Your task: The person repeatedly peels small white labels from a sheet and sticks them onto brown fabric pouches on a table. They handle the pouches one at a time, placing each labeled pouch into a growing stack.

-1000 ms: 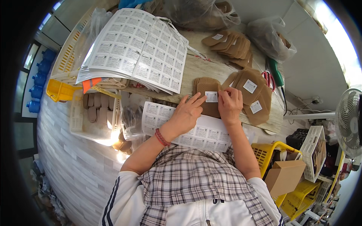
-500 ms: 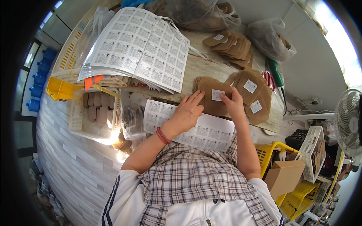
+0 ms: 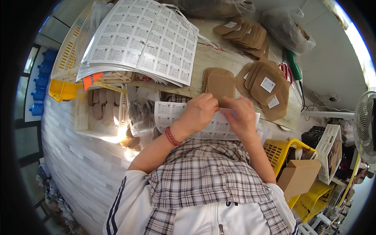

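Observation:
A sheet of small printed labels [image 3: 172, 111] lies across my lap at the table's near edge. My left hand [image 3: 197, 113] is closed, fingertips pinching the sheet's upper edge. Close on its right, my right hand [image 3: 242, 119] hovers at the same edge, its fingers bent and blurred by motion; whether a label is in them cannot be made out. Just beyond both hands sits a stack of brown textured pads [image 3: 221, 84] with rounded ends, its top pad bare. To the right lies a fanned pile of similar pads [image 3: 261, 91], several bearing white labels.
A thick stack of label sheets [image 3: 137, 43] covers the table's left part. Another row of brown pads [image 3: 250, 37] lies at the back, near plastic bags [image 3: 288, 33]. Red-handled scissors [image 3: 288, 72] and a green-handled tool [image 3: 293, 64] are at right. Baskets [image 3: 80, 117] flank me; a fan [image 3: 364, 125] stands right.
Both hands have come back from the front pad stack to the sheet's upper edge. The labelled pad no longer tops that stack; a bare one shows. The view has shifted slightly.

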{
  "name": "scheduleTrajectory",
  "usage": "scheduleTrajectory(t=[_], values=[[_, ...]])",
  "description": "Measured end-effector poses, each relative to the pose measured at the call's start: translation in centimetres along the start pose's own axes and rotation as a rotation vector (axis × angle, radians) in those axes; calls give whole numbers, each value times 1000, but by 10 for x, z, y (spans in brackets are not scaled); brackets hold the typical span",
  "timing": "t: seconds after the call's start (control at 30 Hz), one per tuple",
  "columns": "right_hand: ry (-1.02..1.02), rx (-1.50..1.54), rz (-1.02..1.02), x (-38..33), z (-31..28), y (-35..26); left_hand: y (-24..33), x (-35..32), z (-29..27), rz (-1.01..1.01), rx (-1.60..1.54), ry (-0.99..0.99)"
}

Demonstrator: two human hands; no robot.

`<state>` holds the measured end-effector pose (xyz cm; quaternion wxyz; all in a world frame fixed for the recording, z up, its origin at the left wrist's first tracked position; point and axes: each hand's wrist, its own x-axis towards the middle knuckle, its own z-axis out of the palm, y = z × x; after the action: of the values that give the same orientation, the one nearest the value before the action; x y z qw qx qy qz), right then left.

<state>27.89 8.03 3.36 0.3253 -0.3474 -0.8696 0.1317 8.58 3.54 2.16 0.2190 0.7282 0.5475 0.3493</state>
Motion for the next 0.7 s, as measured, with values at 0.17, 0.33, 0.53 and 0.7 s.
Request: scheduleTrajectory(t=[0.17, 0.33, 0.53, 0.7], values=[[-45, 119, 182, -23, 26, 3, -9, -18, -5, -15, 19, 38], [31, 131, 86, -25, 31, 3, -7, -28, -16, -135, 45, 17], [145, 105, 31, -21, 37, -5, -7, -23, -15, -199, -44, 9], [143, 339, 53, -38, 38, -3, -17, -17, -28, -445, -304, -163]])
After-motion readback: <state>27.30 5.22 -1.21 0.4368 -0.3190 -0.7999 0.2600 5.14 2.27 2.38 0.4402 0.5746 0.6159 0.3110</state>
